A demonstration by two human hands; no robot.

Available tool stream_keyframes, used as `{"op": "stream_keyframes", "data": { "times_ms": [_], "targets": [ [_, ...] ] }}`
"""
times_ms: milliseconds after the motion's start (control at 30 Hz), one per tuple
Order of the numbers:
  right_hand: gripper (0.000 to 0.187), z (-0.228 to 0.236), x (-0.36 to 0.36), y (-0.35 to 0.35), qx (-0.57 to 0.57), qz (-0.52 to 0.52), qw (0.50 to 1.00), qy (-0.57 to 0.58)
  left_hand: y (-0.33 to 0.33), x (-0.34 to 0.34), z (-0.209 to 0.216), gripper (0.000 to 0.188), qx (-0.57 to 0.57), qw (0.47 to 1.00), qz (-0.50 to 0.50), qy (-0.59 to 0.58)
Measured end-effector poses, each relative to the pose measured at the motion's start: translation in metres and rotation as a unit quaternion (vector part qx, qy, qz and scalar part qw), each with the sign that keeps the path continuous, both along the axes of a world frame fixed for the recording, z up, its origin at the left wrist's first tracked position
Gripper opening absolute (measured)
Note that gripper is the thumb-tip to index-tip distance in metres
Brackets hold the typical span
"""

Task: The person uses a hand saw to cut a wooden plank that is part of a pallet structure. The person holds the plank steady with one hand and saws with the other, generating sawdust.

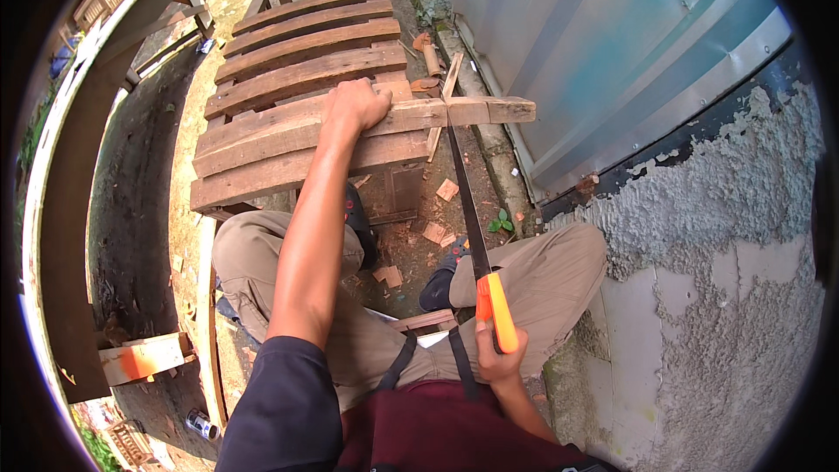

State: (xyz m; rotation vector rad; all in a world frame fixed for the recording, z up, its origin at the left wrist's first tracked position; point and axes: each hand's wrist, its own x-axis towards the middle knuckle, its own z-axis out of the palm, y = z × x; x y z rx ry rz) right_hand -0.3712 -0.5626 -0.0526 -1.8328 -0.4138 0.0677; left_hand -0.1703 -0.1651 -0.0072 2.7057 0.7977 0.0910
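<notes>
Head view: the left hand [354,107] lies palm down, fingers curled over the top wooden plank [411,115], pressing it on the stack of planks [288,79]. The plank's free end sticks out to the right, past the hand, twd the blue metal sheet wall [612,44]. The right hand [498,357] is closed tight round the orange handle of a handsaw [476,245], low near the lap. The saw blade runs up from this grip & meets the plank just right of the left hand. Wood scraps [437,232] lie on the ground betw. the knees.
</notes>
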Motion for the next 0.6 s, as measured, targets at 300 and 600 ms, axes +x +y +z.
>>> {"op": "stream_keyframes", "data": {
  "times_ms": [300, 600],
  "targets": [
    [0.027, -0.010, 0.166, 0.143, 0.081, -0.039, 0.996, -0.003, -0.005, 0.006, 0.003, 0.061, -0.003, 1.000, 0.004, -0.003],
    [0.019, -0.030, 0.156, 0.136, 0.098, -0.007, 0.995, 0.013, -0.005, 0.001, 0.004, 0.057, -0.003, 1.000, -0.004, -0.014]
  ]
}}
